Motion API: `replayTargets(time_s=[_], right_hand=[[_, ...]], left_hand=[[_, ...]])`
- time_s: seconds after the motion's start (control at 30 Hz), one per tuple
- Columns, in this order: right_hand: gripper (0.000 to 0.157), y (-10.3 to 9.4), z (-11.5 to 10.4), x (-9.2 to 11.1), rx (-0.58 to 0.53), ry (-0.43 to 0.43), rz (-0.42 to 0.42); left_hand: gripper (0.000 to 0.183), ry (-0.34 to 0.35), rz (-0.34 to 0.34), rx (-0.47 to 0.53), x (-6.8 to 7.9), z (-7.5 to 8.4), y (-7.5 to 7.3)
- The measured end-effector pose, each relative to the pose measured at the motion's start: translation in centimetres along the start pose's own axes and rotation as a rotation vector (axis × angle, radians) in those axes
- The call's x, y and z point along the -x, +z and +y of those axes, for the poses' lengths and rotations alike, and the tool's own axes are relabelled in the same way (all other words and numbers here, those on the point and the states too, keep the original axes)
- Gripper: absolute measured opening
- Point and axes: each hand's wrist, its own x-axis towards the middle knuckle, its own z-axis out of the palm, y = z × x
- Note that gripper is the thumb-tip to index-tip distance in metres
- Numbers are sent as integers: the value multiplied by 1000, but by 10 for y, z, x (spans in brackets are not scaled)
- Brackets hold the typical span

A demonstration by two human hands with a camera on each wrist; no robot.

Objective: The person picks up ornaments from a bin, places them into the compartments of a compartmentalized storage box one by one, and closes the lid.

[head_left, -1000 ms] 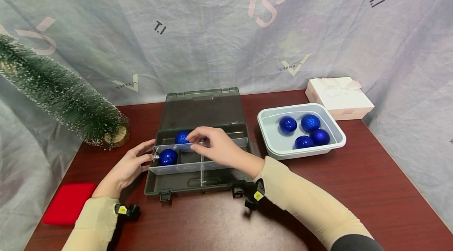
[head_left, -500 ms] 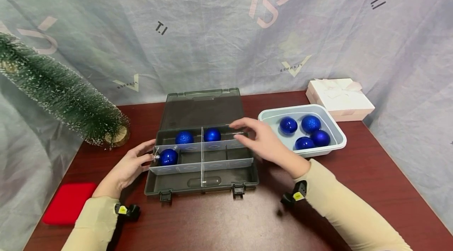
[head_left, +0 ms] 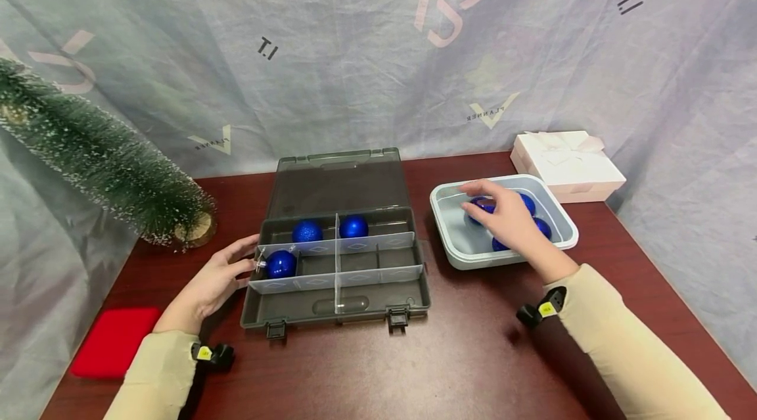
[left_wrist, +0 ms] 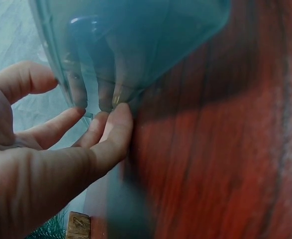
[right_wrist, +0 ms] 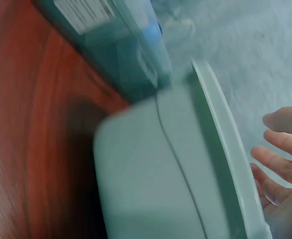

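An open grey translucent compartment box [head_left: 378, 288] lies on the table, its lid folded back. Three blue Christmas balls are in it: a glittery one [head_left: 307, 232] and a smooth one [head_left: 354, 227] in the back row, a shiny one [head_left: 281, 264] in the middle row. My left hand [head_left: 215, 279] rests its fingertips against the box's left side, also seen in the left wrist view. My right hand [head_left: 507, 215] is over the pale plastic tub [head_left: 460, 236], fingers parted around a blue ball [head_left: 480, 204]. Other blue balls in the tub are partly hidden behind it.
A white gift box [head_left: 570, 163] with a ribbon stands behind the tub. At the left are a small frosted Christmas tree [head_left: 112, 157] on a wooden base and a red flat item [head_left: 115, 342]. A grey printed cloth [head_left: 331, 78] hangs behind the table.
My right hand has let go of the smooth ball in the back row, then moved right from the compartment box to over the tub. My left hand stays at the box's side.
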Motion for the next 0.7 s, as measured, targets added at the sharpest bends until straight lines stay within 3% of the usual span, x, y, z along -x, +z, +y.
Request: replayTargets(time_s=[0.13, 0.3, 0.53, 0.7], right_hand=[[29, -13, 14, -5, 24, 51, -11], [34, -25, 22, -7, 77, 120, -84], [42, -23, 28, -10, 233, 157, -124], [42, -19, 29, -11, 276, 157, -126]], left_hand=[[62, -1, 3, 1, 1, 0, 0], [61, 4, 3, 5, 0, -1, 0], [61, 16, -1, 8, 0, -2, -1], [61, 18, 1, 7, 0, -2, -1]])
